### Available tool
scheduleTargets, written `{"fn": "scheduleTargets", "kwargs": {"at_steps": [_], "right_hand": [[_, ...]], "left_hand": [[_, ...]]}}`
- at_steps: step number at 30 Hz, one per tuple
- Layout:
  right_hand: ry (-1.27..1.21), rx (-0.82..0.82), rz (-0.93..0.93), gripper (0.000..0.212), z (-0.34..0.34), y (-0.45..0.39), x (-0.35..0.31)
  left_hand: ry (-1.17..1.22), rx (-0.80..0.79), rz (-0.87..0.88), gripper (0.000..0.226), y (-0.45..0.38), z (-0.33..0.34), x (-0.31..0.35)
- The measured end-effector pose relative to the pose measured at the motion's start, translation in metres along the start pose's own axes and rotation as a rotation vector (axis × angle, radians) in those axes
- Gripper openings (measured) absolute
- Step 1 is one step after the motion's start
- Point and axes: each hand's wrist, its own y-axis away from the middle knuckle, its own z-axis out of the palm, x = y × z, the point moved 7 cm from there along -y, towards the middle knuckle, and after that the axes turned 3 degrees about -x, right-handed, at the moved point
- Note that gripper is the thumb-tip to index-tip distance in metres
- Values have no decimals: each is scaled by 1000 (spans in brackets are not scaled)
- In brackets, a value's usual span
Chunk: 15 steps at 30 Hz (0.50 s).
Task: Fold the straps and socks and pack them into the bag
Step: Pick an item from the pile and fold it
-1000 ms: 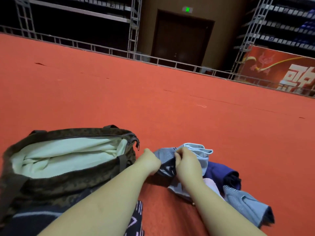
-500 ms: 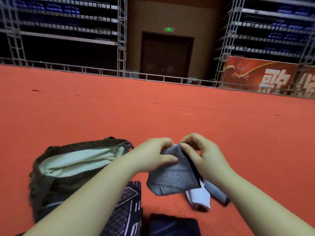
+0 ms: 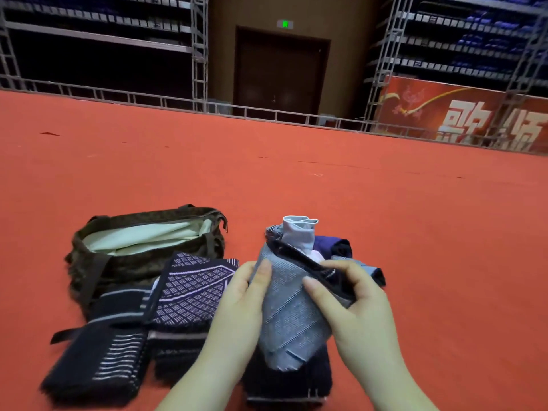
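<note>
A grey striped strap (image 3: 292, 315), pointed like a necktie end, is held up between both hands. My left hand (image 3: 240, 304) lies along its left edge with the thumb on the front. My right hand (image 3: 353, 307) pinches its dark upper edge. Behind it a pile of socks and cloth (image 3: 299, 235) in light blue, purple and pink lies on the red floor. The brown patterned bag (image 3: 142, 262) stands open to the left, its pale lining showing. Folded dark patterned straps (image 3: 189, 286) lie in front of the bag.
A dark striped folded piece (image 3: 98, 360) lies at the lower left, another dark one (image 3: 290, 384) under my hands. The red carpet (image 3: 415, 218) stretches far ahead to a metal railing (image 3: 267, 114), scaffolding and a red banner (image 3: 462, 117).
The view has tilted down and the folded dark straps have come into sight. The grey strap has turned so its pointed end hangs down, and my hands have shifted their grip on it.
</note>
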Motion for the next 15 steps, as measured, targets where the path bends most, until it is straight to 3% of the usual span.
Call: {"fn": "scheduleTargets", "kwargs": {"at_steps": [3,4,6,8,12,15], "right_hand": [[132,10,-122,19,2,7,-16],[160,20,-151,24,3,10,-18],[187,36,-216,24,8,16,-21],[184,44,-255,18,12,20,-22],[88,57,-206,20,15,22,-15],[64,64,-195,21,13,21,-12]], "left_hand": [[44,49,-45,43,-10,11,-1],[139,27,-14,38,-11,8,-1],[95,36,108,29,-19,-2,6],[317,88,115,39,-31,5,15],[360,176,-135,24,-3,23,13],[459,71,-274,33,25,32,-14]]}}
